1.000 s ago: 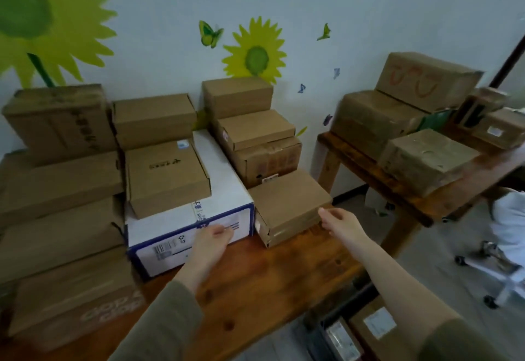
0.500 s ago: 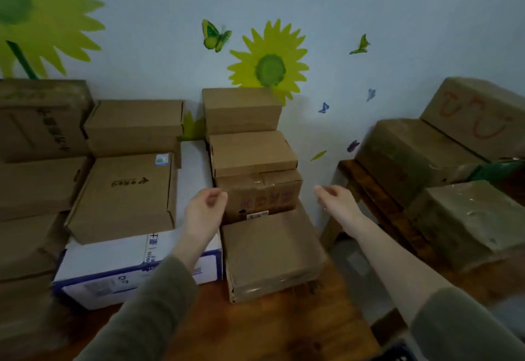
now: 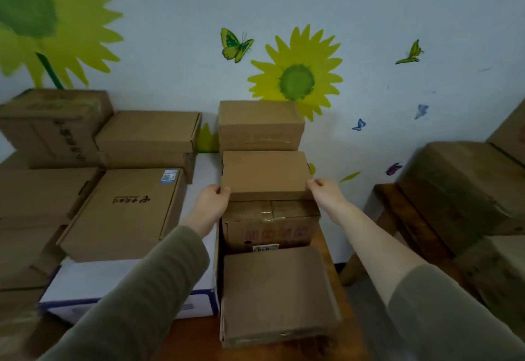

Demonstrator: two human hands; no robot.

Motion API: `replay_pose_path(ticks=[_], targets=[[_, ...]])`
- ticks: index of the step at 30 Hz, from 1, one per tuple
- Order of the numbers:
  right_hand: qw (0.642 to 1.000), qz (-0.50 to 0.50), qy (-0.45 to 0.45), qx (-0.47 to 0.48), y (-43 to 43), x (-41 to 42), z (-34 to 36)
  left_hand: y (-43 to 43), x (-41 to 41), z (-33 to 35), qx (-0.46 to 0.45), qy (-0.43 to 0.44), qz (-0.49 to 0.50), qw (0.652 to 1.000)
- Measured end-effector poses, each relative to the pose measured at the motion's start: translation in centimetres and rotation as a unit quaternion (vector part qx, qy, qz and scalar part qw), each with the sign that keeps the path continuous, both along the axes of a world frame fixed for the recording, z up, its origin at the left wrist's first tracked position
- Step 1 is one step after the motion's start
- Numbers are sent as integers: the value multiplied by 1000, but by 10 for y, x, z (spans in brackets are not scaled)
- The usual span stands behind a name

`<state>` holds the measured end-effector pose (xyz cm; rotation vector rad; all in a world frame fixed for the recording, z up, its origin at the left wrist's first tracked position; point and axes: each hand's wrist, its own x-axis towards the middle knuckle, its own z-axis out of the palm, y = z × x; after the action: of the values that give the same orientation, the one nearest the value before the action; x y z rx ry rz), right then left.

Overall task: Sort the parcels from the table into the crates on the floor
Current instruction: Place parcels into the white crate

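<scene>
A flat brown parcel (image 3: 264,173) lies on top of a taped carton with red print (image 3: 270,225) in the middle stack. My left hand (image 3: 211,203) grips its near left corner and my right hand (image 3: 326,194) grips its near right corner. Behind it a taller brown box (image 3: 260,125) stands against the wall. A flat brown parcel (image 3: 277,294) lies in front of the stack on the wooden table (image 3: 193,338). The crates on the floor are out of view.
A white box with blue trim (image 3: 93,284) carries a brown printed box (image 3: 125,213) at the left. More brown cartons (image 3: 54,127) pile up further left. A second wooden table (image 3: 397,213) at the right holds large wrapped boxes (image 3: 466,187).
Both hands have moved forward and up from the table's front to the middle stack and closed on the flat parcel's near corners. The view has come closer and turned up toward the wall.
</scene>
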<state>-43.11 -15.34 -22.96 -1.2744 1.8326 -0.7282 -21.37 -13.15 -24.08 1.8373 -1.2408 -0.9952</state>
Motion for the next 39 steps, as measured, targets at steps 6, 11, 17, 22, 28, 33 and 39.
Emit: replay_pose_path(ticks=[6, 11, 17, 22, 28, 33, 39], targets=[[998, -8, -56, -40, 14, -10, 6, 15, 6, 10, -35, 130, 29, 991], [987, 20, -138, -81, 27, -22, 26, 35, 34, 33, -54, 211, -29, 976], [923, 32, -379, 52, 35, -9, 50, 51, 51, 53, -109, 184, -41, 976], [913, 14, -402, 70, 34, 5, 50, 57, 57, 61, -117, 298, 12, 947], [920, 23, -392, 4, 37, 13, 39, 70, 62, 53, -54, 399, 57, 914], [922, 14, -387, -9, 47, 14, 30, 77, 57, 37, -33, 359, 55, 931], [928, -20, -371, -26, 82, 1, 19, 74, 45, 30, -33, 373, 46, 926]])
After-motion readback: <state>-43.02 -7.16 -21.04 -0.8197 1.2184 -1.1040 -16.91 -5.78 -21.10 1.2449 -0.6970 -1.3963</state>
